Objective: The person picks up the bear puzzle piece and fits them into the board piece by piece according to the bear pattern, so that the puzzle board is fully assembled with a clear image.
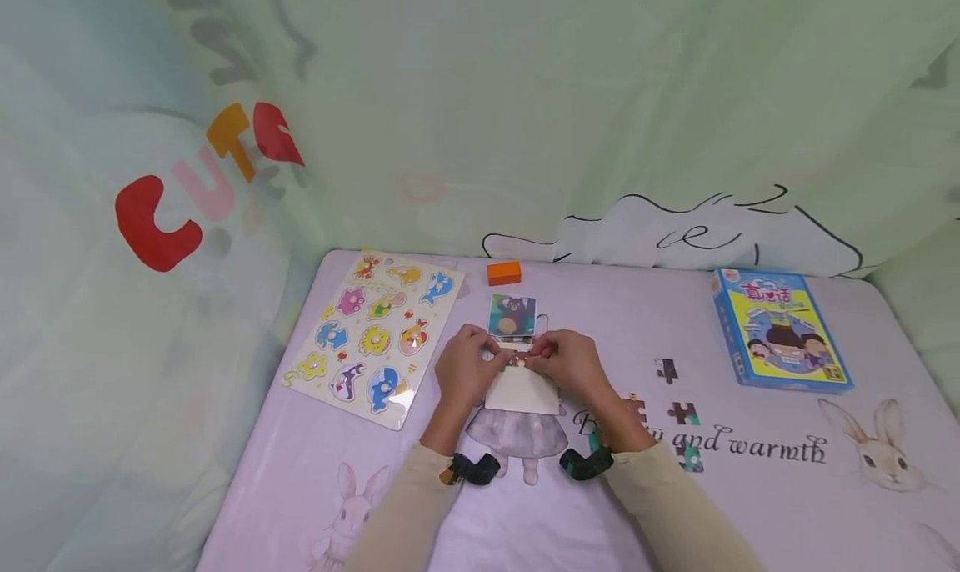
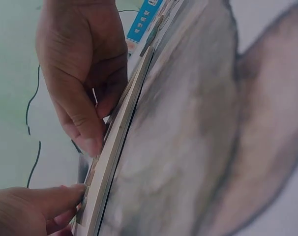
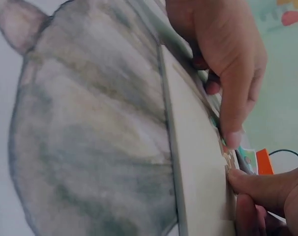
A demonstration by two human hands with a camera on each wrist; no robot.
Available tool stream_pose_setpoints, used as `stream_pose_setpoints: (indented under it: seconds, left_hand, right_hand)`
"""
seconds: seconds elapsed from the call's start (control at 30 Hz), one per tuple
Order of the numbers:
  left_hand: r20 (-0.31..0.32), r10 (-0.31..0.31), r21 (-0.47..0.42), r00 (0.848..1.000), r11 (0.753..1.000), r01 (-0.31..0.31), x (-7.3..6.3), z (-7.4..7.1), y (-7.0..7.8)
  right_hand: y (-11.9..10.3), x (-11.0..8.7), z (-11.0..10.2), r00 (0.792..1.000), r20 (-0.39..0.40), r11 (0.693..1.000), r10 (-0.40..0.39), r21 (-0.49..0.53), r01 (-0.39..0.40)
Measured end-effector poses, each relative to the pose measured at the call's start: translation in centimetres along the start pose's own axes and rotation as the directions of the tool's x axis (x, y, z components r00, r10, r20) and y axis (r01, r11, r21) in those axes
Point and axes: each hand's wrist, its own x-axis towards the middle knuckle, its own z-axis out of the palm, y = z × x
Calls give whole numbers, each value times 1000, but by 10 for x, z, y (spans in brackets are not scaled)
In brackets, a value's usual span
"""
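In the head view, a small pale puzzle board (image 1: 521, 395) lies on the printed cloth, with jigsaw pieces (image 1: 520, 359) along its far edge. My left hand (image 1: 465, 368) and right hand (image 1: 573, 363) meet there from either side. Thumb and fingertips of each pinch a jigsaw piece at the board; the fingers partly hide it. Just beyond is a square picture card (image 1: 513, 315) of a dark bear. The right wrist view has the right thumb on the piece at the board's edge, with the left hand (image 3: 232, 64) above it.
Several loose jigsaw pieces (image 1: 684, 413) lie right of the board, some partly behind the right forearm. A peg puzzle (image 1: 433, 315) with sea animals sits at left. An orange block (image 1: 503, 273) stands at the back, and a blue game box (image 1: 780, 330) at far right.
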Motion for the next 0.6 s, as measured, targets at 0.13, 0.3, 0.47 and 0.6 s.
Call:
stream_pose_setpoints:
  seconds: [0.13,0.3,0.47,0.6]
  left_hand:
    - [23,9,19,1000,1000,-9,0,0,-2]
    - [47,4,43,999,999,-6,0,1,-2]
    - [51,2,41,999,999,-4,0,0,-2]
    - [44,7,32,999,999,-9,1,0,-2]
  right_hand:
    - [0,-1,3,999,-26,999,-32,-19,32]
    - [0,-1,2,1000,-3,1000,1,-7,-1]
    - [0,0,2,1000,16,1000,9,-9,-9]
    - [-1,1,2,1000,0,1000,-2,-28,2]
